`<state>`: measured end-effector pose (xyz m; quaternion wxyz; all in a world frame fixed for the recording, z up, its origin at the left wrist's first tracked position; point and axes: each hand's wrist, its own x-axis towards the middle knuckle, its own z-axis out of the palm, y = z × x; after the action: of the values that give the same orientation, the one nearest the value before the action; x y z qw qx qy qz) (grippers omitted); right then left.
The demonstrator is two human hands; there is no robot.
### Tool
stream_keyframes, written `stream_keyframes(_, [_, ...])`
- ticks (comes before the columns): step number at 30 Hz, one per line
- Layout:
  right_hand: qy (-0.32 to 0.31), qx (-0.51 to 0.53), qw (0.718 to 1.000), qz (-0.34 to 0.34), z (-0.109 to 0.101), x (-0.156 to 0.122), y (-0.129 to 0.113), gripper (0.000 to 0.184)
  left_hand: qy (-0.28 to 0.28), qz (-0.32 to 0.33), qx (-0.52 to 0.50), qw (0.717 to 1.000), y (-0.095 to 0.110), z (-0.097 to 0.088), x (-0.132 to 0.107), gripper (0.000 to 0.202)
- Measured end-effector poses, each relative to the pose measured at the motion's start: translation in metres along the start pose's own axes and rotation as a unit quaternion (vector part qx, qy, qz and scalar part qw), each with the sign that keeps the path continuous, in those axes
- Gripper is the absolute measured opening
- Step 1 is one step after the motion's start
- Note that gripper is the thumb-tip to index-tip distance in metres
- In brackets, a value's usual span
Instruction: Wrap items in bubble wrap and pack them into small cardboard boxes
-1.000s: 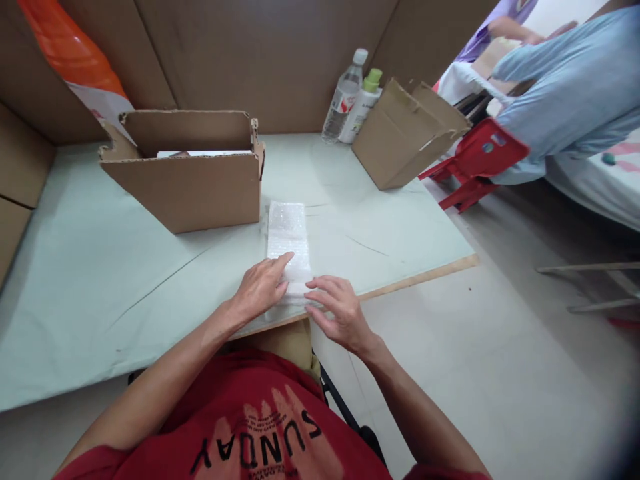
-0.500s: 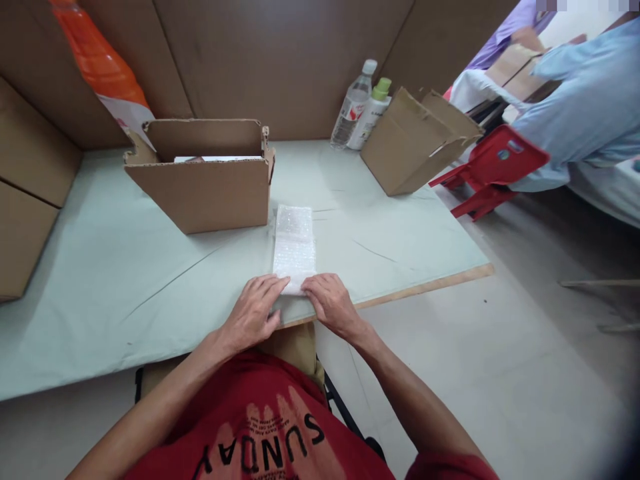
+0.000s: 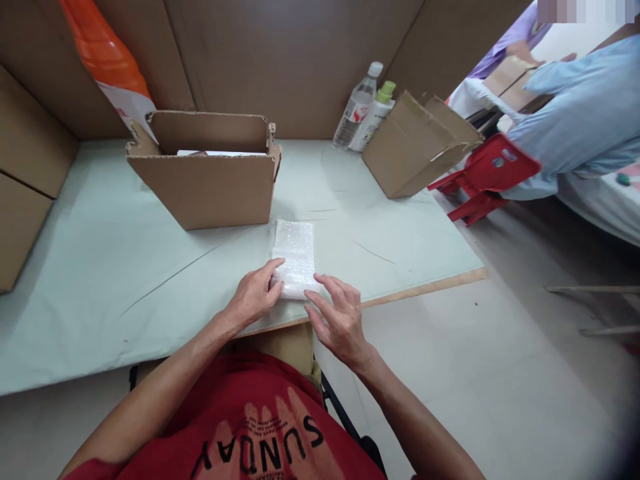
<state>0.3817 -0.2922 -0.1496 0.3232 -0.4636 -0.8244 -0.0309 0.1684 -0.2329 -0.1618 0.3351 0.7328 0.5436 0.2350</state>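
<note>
A piece of clear bubble wrap lies folded over on the pale green tabletop, close to the front edge. Whether anything is inside it I cannot tell. My left hand grips its left side, with the index finger on top and the thumb at the lower left corner. By the lower right corner, my right hand is open, its fingers apart and bent, the fingertips at or just off the wrap's edge.
Behind the wrap stands an open cardboard box with something white inside. Farther right are a water bottle, a white bottle with a green cap and another open box. A red chair and other people are at right.
The bubble wrap is shorter, folded further from the near end. My left hand has moved up along its left side. My right hand has spread its fingers and drawn back from the near edge.
</note>
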Motion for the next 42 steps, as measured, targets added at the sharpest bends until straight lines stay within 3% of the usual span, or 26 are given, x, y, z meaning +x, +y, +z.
stream_keyframes(2, [0.011,-0.027,0.999,-0.013,0.005,0.002,-0.001,0.030,0.010,0.004,0.025,1.000,0.000,0.003,0.006,0.050])
stream_keyframes(7, [-0.098,-0.026,0.994,-0.051,0.025,0.011,0.013,0.033,0.043,0.017,0.050,0.998,-0.001,0.008,0.007,0.045])
stream_keyframes(11, [-0.111,0.027,0.993,-0.043,0.033,0.019,0.025,0.028,0.083,0.120,0.048,0.988,-0.002,0.003,-0.008,0.042])
stream_keyframes(14, [-0.122,0.101,0.987,-0.019,0.024,0.021,0.024,0.025,0.067,0.169,0.032,0.983,-0.004,-0.002,-0.028,0.047])
stream_keyframes(19, [-0.183,0.205,0.959,0.067,0.013,0.016,0.017,0.028,0.023,0.062,-0.027,0.997,-0.006,-0.004,-0.044,0.052])
stream_keyframes(21, [-0.167,0.185,0.965,0.086,0.014,0.014,0.016,0.028,0.017,0.028,-0.028,0.999,-0.005,-0.002,-0.041,0.052])
stream_keyframes(25, [-0.075,0.066,0.993,0.056,0.016,0.013,0.014,0.025,0.055,0.024,0.043,0.997,-0.003,0.004,-0.027,0.046])
stream_keyframes(29, [-0.110,0.029,0.993,-0.020,0.015,0.012,0.009,0.027,0.082,0.023,0.100,0.991,-0.003,0.007,-0.022,0.041])
stream_keyframes(31, [-0.137,0.017,0.990,-0.032,0.019,0.013,0.010,0.029,0.103,0.010,0.052,0.993,-0.004,0.008,-0.025,0.042])
stream_keyframes(33, [-0.129,0.023,0.991,-0.016,0.026,0.016,0.014,0.029,0.118,-0.029,-0.059,0.991,-0.004,0.009,-0.033,0.049])
stream_keyframes(35, [-0.091,0.049,0.995,0.014,0.033,0.020,0.018,0.026,0.120,-0.093,-0.207,0.966,-0.003,0.011,-0.042,0.059])
stream_keyframes(38, [-0.040,0.106,0.991,0.076,0.039,0.023,0.015,0.024,0.101,-0.184,-0.426,0.880,0.004,0.012,-0.050,0.066])
stream_keyframes(40, [-0.035,0.166,0.976,0.139,0.041,0.021,0.003,0.023,0.085,-0.213,-0.533,0.815,0.009,0.012,-0.049,0.058])
stream_keyframes(42, [-0.050,0.248,0.947,0.199,0.042,0.018,-0.013,0.023,0.069,-0.220,-0.597,0.768,0.014,0.012,-0.047,0.043])
